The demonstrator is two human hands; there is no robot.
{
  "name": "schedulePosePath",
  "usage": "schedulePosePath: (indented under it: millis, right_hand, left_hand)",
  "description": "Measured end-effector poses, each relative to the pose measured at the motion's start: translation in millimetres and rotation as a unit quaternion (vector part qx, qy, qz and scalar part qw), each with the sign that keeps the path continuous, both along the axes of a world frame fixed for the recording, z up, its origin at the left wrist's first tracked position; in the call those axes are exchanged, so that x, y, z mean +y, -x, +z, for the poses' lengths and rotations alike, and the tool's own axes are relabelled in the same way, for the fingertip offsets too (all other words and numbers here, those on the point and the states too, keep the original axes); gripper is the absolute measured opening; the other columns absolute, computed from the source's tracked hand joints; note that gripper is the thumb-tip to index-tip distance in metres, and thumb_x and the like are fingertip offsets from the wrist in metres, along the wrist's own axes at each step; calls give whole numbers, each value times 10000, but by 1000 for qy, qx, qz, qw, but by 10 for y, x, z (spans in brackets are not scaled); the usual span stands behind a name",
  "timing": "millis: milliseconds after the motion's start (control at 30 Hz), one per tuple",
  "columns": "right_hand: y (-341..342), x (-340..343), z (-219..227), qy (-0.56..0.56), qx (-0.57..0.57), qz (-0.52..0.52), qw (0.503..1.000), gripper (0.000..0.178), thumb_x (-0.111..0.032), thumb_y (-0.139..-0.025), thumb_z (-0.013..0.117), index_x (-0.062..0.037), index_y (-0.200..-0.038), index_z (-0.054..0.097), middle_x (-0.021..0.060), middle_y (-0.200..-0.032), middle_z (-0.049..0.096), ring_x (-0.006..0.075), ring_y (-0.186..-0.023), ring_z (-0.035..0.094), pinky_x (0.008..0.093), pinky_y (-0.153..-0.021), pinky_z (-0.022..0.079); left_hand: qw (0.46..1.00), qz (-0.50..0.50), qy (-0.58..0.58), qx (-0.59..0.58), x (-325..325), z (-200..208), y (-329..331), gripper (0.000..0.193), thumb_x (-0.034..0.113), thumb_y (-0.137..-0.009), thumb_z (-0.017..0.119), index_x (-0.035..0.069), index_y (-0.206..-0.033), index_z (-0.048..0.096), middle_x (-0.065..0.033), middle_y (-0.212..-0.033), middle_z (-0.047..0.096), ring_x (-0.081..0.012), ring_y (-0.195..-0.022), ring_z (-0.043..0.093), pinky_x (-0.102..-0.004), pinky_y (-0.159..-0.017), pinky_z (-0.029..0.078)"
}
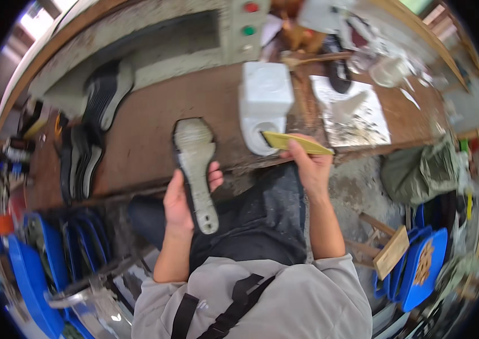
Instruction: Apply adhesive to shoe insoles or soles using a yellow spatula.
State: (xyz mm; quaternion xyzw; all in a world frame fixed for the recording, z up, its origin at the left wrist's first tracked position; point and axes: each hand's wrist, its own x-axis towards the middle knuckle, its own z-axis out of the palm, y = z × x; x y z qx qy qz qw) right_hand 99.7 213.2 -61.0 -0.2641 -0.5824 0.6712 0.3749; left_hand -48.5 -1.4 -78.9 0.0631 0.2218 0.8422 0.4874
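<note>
My left hand (177, 202) is closed around a shoe sole (200, 164), thumb on one side and fingers on the other. The sole has a dark rim and a pale grey inner face turned up; its wide end lies over the bench edge, its narrow end over my lap. In my right hand (309, 165) is a flat yellow brush (301, 144), pinched between thumb and fingers. Its dark tip is at the round opening of a white plastic pot (266, 96) near the bench's front edge.
Several dark soles (81, 164) stand at the bench's left. A smudged paper sheet (352, 121), a clear cup (389, 72) and a dark shoe piece (338, 73) are at the right. Blue trays (31, 282) flank me. A green sack (420, 172) hangs by the bench's right end.
</note>
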Motion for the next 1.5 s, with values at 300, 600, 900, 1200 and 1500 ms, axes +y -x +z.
schedulePosePath:
  millis: [300, 600, 900, 1200, 1500]
  right_hand:
    - [237, 81, -208, -301, -159, -23, 940, 99, -39, -841, 653, 22, -918, 658, 83, -786, 637, 119, -668, 572, 235, -608, 451]
    - [300, 122, -316, -316, -136, 11, 939, 79, -5, -824, 652, 23, -898, 662, 108, -820, 654, 150, -685, 605, 245, -621, 472]
    - [315, 173, -367, 12, -129, 46, 990, 124, -98, -861, 655, 17, -905, 668, 29, -720, 627, 87, -596, 555, 213, -537, 422]
    - [87, -6, 326, 45, -101, 107, 988, 118, -64, -843, 640, 41, -894, 653, 73, -726, 628, 99, -548, 550, 216, -500, 416]
    - [365, -374, 1005, -251, 32, 166, 953, 126, -26, -798, 667, 52, -896, 654, 124, -726, 633, 133, -560, 563, 236, -516, 421]
  left_hand:
    - [998, 13, 55, -4, -65, -342, -21, 569, 388, -991, 291, -48, -1346, 375, -261, -1270, 497, -339, -1117, 546, -454, -995, 416]
    - [998, -32, 47, 13, 80, -452, -6, 553, 368, -1001, 270, -52, -1343, 385, -236, -1318, 471, -311, -1164, 520, -435, -1018, 394]
    - [996, -24, 76, 29, 107, -420, 5, 555, 371, -1001, 281, -48, -1354, 370, -245, -1327, 457, -303, -1150, 531, -426, -1015, 397]
    - [976, -82, 6, 201, 83, -194, -61, 609, 375, -952, 428, -136, -1283, 428, -258, -1289, 484, -292, -1156, 514, -374, -1013, 362]
    - [942, -66, -43, 325, -202, 225, -281, 520, 345, -964, 439, -119, -1168, 553, -251, -1200, 554, -363, -1199, 467, -465, -1021, 319]
